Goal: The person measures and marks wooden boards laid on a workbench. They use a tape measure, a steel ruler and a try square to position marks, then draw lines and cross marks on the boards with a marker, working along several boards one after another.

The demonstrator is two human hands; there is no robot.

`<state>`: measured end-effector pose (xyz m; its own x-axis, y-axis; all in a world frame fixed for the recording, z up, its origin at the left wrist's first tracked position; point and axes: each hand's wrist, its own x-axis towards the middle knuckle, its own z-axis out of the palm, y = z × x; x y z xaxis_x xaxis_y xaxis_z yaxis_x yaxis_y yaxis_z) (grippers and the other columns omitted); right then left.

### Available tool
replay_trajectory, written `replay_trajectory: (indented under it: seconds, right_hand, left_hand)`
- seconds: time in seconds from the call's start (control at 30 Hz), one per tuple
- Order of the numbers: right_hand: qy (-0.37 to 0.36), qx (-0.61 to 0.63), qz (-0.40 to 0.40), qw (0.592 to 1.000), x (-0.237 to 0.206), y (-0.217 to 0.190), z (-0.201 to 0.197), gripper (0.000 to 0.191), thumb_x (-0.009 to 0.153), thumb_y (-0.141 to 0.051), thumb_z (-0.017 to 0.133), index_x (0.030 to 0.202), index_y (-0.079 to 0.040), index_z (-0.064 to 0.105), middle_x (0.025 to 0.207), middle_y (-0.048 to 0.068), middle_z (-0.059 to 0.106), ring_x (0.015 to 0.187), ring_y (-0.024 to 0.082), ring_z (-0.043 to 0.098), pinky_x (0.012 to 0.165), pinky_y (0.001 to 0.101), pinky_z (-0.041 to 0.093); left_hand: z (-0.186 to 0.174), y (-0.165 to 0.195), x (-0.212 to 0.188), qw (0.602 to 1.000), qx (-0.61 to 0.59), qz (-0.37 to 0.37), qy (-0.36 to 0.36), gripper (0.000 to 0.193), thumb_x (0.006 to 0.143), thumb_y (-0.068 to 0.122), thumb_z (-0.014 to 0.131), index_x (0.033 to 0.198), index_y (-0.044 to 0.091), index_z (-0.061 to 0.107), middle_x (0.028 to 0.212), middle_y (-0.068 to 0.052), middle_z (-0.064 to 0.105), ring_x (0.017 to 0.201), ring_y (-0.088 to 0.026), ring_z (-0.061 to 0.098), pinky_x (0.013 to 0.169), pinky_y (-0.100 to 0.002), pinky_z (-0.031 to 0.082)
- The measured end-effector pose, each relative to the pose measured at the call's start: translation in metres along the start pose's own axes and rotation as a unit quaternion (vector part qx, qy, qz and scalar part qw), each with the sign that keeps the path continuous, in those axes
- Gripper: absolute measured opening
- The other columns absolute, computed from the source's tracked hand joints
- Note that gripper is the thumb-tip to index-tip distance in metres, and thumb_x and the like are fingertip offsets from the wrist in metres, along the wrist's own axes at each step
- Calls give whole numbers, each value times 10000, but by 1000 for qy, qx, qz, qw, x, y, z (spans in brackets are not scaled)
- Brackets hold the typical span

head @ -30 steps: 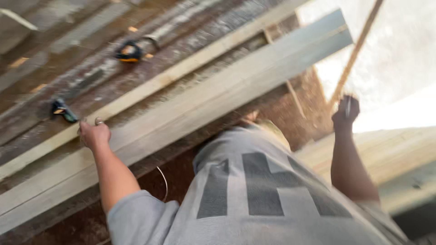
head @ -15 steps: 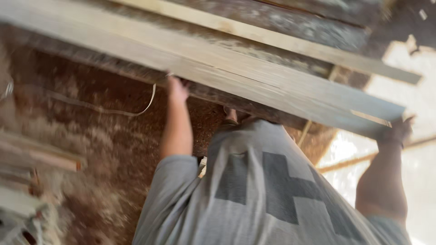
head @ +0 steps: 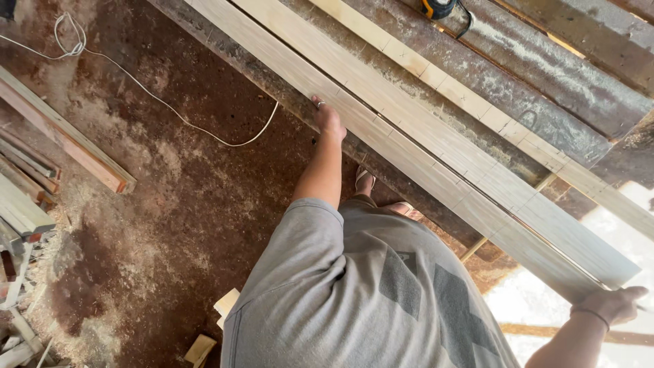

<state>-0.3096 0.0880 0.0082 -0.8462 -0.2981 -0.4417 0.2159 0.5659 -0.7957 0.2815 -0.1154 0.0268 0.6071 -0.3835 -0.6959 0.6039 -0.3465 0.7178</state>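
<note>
A long pale wooden plank [head: 436,157] lies slanted across a rusty metal bench [head: 545,102], tight against a second plank [head: 381,88] of the same kind. My left hand [head: 328,117] grips the near edge of the first plank about halfway along, arm stretched out. My right hand [head: 613,304], with a band on the wrist, holds the plank's end at the lower right. My grey shirt fills the bottom of the view.
A thin marked wooden strip [head: 477,102] lies further back on the bench by a yellow and black tape measure [head: 436,7]. A white cord [head: 170,109] trails over the sawdust-covered floor. Stacked boards [head: 61,150] lie left. Wood offcuts [head: 201,347] sit near my feet.
The view has swung round, and the planks now run from upper left to lower right. Both hands stay on the plank. My left hand sits further along its edge.
</note>
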Motion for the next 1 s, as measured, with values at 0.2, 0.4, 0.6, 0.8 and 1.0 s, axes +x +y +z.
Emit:
replay_trajectory:
  seconds: [0.2, 0.4, 0.6, 0.8, 1.0]
  right_hand:
    - [38, -43, -101, 993, -10, 17, -13, 270, 942, -182, 480, 1142, -62, 616, 1161, 124, 670, 1063, 271, 716, 930, 455, 570]
    - [36, 58, -231, 971, -16, 35, -21, 212, 968, -96, 388, 1106, -60, 545, 1058, 81, 619, 971, 219, 722, 999, 434, 583]
    - [16, 116, -279, 953, -25, 56, -34, 181, 1009, -97, 321, 1053, -75, 495, 928, 36, 593, 820, 155, 761, 1061, 414, 593]
    - [-25, 60, -348, 935, -30, 76, -44, 213, 1078, -104, 295, 1155, -48, 485, 982, 140, 693, 968, 232, 737, 1213, 478, 473]
    - [-81, 45, -175, 980, -18, 64, -72, 224, 1103, -191, 438, 1278, -53, 459, 1278, 143, 630, 1194, 255, 654, 1128, 452, 479]
  left_hand:
    - [-19, -5, 8, 992, -78, -49, -87, 911, 1017, 695, 270, 1642, 68, 57, 1697, -210, 125, 1552, -390, 236, 1263, -565, 204]
    - [-28, 8, -7, 990, 110, 84, 12, 782, 960, 575, 414, 1526, 44, 317, 1544, -230, 435, 1387, -393, 485, 1140, -580, 386]
    - [-20, 12, -21, 947, 304, 54, 92, 726, 980, 464, 581, 1514, 29, 354, 1488, -263, 371, 1288, -391, 568, 1081, -443, 547]
    - [-46, -10, -5, 962, 240, 124, 45, 695, 966, 470, 543, 1486, 15, 467, 1448, -228, 566, 1297, -350, 594, 1073, -435, 497]
    - [-50, -20, 10, 940, 267, 203, 61, 923, 989, 479, 678, 1525, -104, 206, 1562, -296, 349, 1425, -381, 422, 1173, -439, 368]
